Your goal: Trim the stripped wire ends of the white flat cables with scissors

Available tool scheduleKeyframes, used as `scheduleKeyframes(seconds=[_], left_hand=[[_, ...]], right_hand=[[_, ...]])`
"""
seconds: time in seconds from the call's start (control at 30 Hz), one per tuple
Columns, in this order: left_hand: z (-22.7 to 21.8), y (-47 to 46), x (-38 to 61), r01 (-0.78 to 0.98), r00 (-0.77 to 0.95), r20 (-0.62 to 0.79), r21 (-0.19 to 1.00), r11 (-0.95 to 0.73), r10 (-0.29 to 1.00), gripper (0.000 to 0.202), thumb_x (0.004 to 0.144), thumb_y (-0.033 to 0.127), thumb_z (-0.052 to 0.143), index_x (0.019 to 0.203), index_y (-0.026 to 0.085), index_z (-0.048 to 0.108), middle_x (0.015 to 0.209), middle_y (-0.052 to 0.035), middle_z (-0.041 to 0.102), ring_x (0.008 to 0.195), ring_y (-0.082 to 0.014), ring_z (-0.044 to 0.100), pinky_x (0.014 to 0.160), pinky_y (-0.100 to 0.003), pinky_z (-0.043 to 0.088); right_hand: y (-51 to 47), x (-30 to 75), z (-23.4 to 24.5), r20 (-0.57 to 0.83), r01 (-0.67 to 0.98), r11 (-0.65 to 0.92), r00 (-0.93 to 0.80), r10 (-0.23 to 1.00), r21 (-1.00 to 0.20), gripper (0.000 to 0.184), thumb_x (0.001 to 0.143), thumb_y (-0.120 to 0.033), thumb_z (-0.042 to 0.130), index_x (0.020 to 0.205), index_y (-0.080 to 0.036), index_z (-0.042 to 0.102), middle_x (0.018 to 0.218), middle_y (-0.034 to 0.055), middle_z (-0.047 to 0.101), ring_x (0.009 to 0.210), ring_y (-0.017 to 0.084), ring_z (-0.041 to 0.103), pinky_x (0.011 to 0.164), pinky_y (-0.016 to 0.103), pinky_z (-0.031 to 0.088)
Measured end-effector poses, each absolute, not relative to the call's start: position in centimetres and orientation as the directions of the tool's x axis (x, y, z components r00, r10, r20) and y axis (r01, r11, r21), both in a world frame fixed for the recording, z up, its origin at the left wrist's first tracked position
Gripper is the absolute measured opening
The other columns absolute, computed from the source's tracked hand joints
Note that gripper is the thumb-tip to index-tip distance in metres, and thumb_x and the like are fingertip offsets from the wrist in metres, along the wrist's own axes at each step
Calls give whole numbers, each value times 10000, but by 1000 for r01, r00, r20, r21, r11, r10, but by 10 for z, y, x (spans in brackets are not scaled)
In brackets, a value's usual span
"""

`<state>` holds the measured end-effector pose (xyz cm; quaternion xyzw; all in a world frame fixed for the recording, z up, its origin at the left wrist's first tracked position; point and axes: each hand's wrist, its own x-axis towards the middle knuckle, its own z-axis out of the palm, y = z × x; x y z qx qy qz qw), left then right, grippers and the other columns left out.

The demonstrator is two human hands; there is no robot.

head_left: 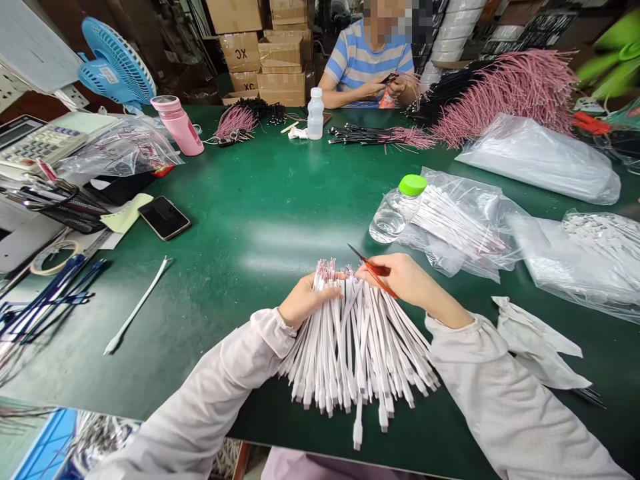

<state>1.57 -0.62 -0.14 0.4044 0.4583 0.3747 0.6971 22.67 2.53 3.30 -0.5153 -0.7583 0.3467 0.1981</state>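
My left hand (305,300) is closed around the top of a thick bundle of white flat cables (357,347) that fans out toward me over the green table (260,227). The cables' upper ends show short pink wire tips. My right hand (400,277) is closed on small red-handled scissors (373,270), whose blades point left at the bundle's top. Both forearms wear pale sleeves.
One loose white cable (137,307) lies at left, near a phone (164,217). A green-capped bottle (395,210) and plastic bags of cables (465,227) sit at right. Across the table a person in a striped shirt (370,60) handles pink wires (505,93). A pink bottle (179,125), fan and calculator stand at far left.
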Motion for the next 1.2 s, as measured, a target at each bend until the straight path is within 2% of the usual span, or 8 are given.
scheduleKeyframes(seconds=[0.1,0.3,0.47,0.6,0.77,0.97,1.1,1.2], left_hand=[[-1,-6,15,-142,284,-348,906,398,893,379,598,272,824,940,145,721,859,-58,714,768,-179,632,791,-311,467],[-3,-6,20,-174,199,-368,899,403,908,277,569,274,837,725,135,656,618,13,625,576,-109,549,701,-283,448],[-4,-6,20,-169,205,-355,905,390,912,273,582,289,824,706,135,636,628,21,605,570,-98,534,652,-265,435],[-5,-6,21,-177,203,-336,911,372,920,292,560,300,832,682,134,626,648,20,600,579,-96,528,649,-261,432],[-4,-7,20,-148,222,-352,910,388,909,329,553,357,836,703,127,656,624,10,605,580,-111,532,660,-272,429],[3,-6,12,-115,327,-395,885,451,858,390,521,307,859,845,134,728,713,-24,666,658,-139,580,707,-278,449],[3,-8,16,-138,248,-446,862,487,860,316,527,307,849,727,123,688,665,-21,649,567,-123,542,648,-284,439],[1,-9,20,-122,189,-429,882,455,883,283,540,296,834,649,134,629,622,6,608,553,-110,507,620,-267,407]], right_hand=[[23,221,34,-52,578,180,-362,931,-796,363,804,-484,578,812,-142,700,693,58,654,617,167,536,559,276,398],[19,213,32,-3,455,172,-358,934,-874,362,806,-435,598,978,-136,708,812,68,678,684,165,565,656,298,444],[14,206,30,75,480,307,-443,893,-822,248,840,-338,548,841,-155,715,750,38,587,670,148,521,633,279,407],[14,205,29,118,530,382,-464,878,-757,260,846,-309,527,711,-158,689,689,28,534,612,133,472,587,268,380],[15,200,20,112,490,295,-368,923,-820,233,811,-370,583,790,-163,687,780,60,651,702,176,573,643,276,435],[17,197,13,74,541,199,-244,967,-817,214,769,-358,602,722,-154,650,688,49,662,645,171,561,610,277,430],[18,201,14,20,514,122,-198,980,-849,237,789,-351,574,839,-154,695,819,70,695,727,185,596,684,294,447],[17,200,15,81,452,175,-219,972,-875,275,804,-333,558,963,-169,710,884,64,683,747,170,583,690,283,441]])
